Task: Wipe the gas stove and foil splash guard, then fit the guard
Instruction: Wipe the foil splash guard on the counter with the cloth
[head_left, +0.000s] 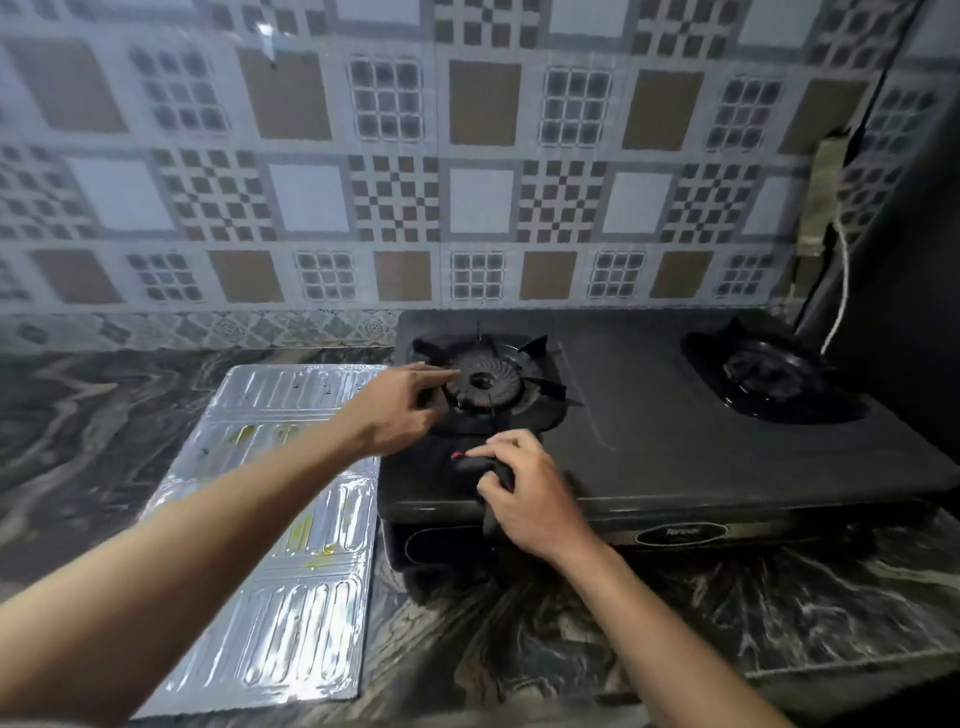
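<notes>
A black two-burner gas stove (675, 447) stands on the marble counter against the tiled wall. My left hand (400, 410) reaches over its left burner (485, 382), with the fingertips at the burner's left edge; whether it grips anything I cannot tell. On the stove's front left surface, my right hand (524, 488) is closed on a dark cloth (493, 478) with a small red spot. The silver foil splash guard (291, 571) lies flat on the counter left of the stove, with yellowish stains, partly hidden by my left forearm.
The right burner (774, 371) sits at the stove's far right. A white cord (841, 275) hangs down the wall behind it, beside a dark vertical surface at the right edge. Dark marble counter (78, 426) extends left and in front of the stove.
</notes>
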